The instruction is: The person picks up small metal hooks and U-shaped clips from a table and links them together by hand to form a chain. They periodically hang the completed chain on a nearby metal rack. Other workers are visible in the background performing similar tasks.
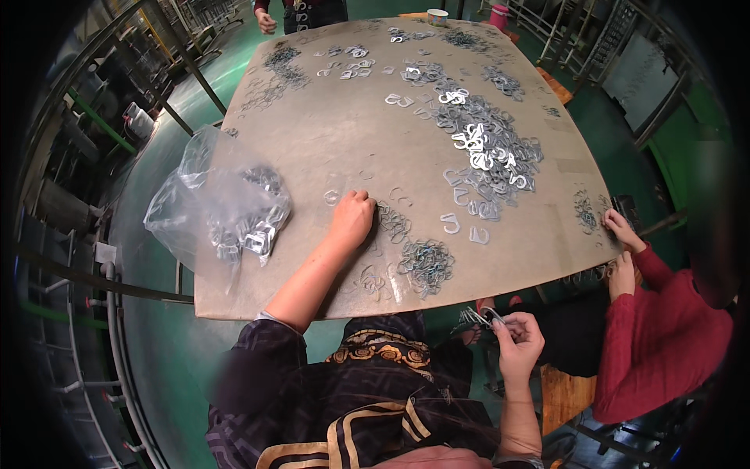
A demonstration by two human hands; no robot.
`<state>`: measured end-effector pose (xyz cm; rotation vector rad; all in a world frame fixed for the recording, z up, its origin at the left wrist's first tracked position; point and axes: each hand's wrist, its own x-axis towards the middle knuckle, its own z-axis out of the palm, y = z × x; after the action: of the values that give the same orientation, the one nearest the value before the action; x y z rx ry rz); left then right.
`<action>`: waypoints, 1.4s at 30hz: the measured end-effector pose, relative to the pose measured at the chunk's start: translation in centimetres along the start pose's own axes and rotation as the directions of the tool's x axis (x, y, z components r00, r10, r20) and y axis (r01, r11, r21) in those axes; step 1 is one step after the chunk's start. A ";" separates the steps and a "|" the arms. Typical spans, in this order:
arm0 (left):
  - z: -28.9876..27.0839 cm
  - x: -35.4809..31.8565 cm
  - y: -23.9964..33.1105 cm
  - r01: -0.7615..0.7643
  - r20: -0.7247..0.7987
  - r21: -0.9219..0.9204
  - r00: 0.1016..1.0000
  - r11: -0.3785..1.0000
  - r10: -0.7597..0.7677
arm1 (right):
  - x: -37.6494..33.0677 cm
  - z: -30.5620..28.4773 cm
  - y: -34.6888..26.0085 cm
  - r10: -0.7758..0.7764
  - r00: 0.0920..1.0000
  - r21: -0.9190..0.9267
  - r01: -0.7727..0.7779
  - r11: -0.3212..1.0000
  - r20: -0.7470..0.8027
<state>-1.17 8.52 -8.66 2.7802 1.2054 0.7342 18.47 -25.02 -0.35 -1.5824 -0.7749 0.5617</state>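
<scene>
The left hand (351,216) lies on the table (328,133), fingers curled down on small metal clips (393,221) that lie loose just right of it; whether it grips one I cannot tell. The right hand (517,338) is off the table, below its near edge, and it pinches a bundle of clips (478,316) between the fingertips.

The table is a big board, brown and dull, with a worn, scratched face and rounded corners. Near the left hand, toward the near edge, sits a dark pile (426,263) of thin wire-like clips. Farther right and up, a long heap (488,152) of bright, flat, bent metal pieces shines silver. More small groups lie toward the far edge. Left of the hand, at the table edge, a clear plastic bag (215,207), crumpled and glossy, holds more clips.

At the right corner of the table a person in a red knitted sleeve (664,313) works with both hands. At the far edge another person's hand (267,22) shows. The floor (156,234) under the table is green and smooth, with metal racks (94,117) to the left.
</scene>
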 end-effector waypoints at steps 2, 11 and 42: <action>0.5 0.7 0.3 0.000 0.113 0.121 0.993 0.993 -0.014 | 0.0 0.2 -0.2 -0.002 1.000 0.006 0.002 1.000 0.000; -2.9 0.2 0.7 0.280 0.160 -0.587 0.960 0.759 -0.231 | -0.1 0.5 0.0 0.005 0.999 -0.006 -0.005 1.000 0.040; -6.3 -7.6 20.1 -0.022 0.065 -0.963 0.950 0.270 0.307 | -1.1 1.1 2.0 -0.338 0.934 -0.275 0.356 0.893 0.112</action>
<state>5.40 -11.82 -2.11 1.7993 0.1653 0.7304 17.25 -25.20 -2.52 -1.6453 -1.2031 0.2402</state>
